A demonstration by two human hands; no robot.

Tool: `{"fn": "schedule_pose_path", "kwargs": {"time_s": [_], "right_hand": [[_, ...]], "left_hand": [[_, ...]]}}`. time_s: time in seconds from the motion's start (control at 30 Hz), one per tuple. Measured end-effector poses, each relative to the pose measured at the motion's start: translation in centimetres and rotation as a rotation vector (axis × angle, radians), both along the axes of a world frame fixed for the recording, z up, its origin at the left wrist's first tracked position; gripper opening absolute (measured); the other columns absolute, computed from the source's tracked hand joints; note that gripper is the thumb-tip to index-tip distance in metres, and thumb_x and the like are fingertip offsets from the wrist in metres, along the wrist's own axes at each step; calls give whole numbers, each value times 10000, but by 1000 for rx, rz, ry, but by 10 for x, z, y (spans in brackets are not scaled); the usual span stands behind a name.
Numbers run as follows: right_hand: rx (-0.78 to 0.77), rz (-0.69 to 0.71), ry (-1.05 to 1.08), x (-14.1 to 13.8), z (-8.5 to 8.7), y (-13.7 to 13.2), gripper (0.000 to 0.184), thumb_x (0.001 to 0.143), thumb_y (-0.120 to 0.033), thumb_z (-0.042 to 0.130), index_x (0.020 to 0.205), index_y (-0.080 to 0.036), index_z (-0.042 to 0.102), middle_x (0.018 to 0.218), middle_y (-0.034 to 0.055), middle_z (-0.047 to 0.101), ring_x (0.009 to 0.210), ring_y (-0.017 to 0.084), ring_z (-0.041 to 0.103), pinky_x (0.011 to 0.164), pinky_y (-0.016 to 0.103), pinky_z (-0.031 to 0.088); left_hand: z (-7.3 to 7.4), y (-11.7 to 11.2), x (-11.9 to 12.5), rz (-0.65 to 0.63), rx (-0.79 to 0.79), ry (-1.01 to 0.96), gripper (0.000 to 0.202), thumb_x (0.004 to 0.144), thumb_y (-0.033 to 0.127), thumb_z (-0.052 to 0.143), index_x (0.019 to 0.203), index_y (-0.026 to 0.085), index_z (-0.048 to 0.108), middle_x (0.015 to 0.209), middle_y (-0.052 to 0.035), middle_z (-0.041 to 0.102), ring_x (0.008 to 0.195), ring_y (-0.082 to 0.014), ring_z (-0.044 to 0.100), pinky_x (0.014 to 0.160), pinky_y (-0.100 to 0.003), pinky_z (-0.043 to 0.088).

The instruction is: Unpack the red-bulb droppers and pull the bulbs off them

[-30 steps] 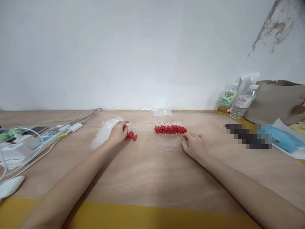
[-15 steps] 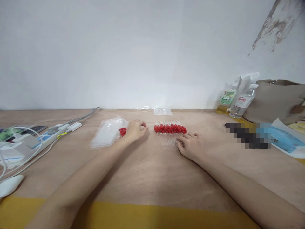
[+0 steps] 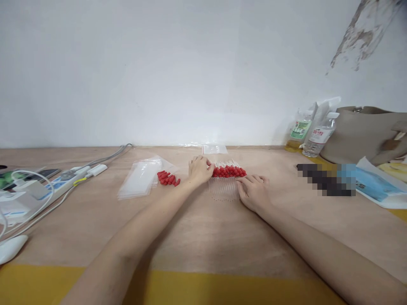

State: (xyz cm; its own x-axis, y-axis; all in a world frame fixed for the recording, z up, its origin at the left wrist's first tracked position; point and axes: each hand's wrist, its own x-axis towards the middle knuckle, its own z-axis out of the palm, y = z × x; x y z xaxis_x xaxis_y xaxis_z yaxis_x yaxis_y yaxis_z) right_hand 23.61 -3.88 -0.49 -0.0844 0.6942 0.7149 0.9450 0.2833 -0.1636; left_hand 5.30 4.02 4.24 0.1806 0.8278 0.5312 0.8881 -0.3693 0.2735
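"Where do things lie?"

"Toward the back edge of the wooden table (image 3: pixel 190 237), midway between its sides, is a row of red heads (image 3: pixel 229 171). Thin white sticks (image 3: pixel 227 162) show behind it, and a clear ribbed piece (image 3: pixel 222 189) lies on its front-edge side."

"And the hands?"

"The left hand (image 3: pixel 201 170) is at the row's left end, thumb and fingertips close together. I can't tell whether they are clamped on a red piece. The right hand (image 3: pixel 254 192) is half curled at the clear piece's right side; whether it pinches or only steadies, I can't tell either."

"What could go wrong?"

"The heads look tightly packed, so a nudge from the left fingertips might push neighbours askew. If the right hand bears unevenly, the clear piece could skid or twist toward the right edge, carrying the row with it."

"Anything nearer the left edge?"

"Loose red pieces (image 3: pixel 168 178) sit just beside the clear bags (image 3: pixel 138 180). The left forearm crosses close in front, on the front-edge side. If it swings back low, it could scatter them, and rounded ones would probably roll."
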Motion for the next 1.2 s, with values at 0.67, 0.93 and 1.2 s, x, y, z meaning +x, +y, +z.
{"fn": "schedule_pose_path", "kwargs": {"time_s": [0.67, 0.93, 1.2], "right_hand": [[16, 586, -96, -43, -1, -14, 202, 846, -285, 462, 955, -205, 612, 864, 44, 636, 919, 178, 526, 935, 431, 322], [36, 645, -61, -50, -7, -12, 189, 855, -219, 426, 899, -188, 607, 800, 34, 618, 803, 137, 554, 987, 432, 315], [87, 702, -131, -49, -4, -17, 198, 861, -191, 396, 861, -196, 593, 702, 10, 600, 771, 123, 559, 1010, 432, 319]], "left_hand": [[-33, -83, -79, -486, -81, -159, 160, 820, 342, 495, 842, 192, 547, 848, -20, 617, 820, -167, 533, 826, -342, 339], [-31, -86, -64, -501, 19, 116, 254, 815, 400, 481, 984, 232, 569, 1052, -43, 583, 963, -203, 473, 849, -363, 293], [-25, -90, -62, -544, 4, 261, 315, 880, 363, 351, 732, 191, 570, 789, -31, 570, 795, -172, 438, 797, -354, 273]]}}
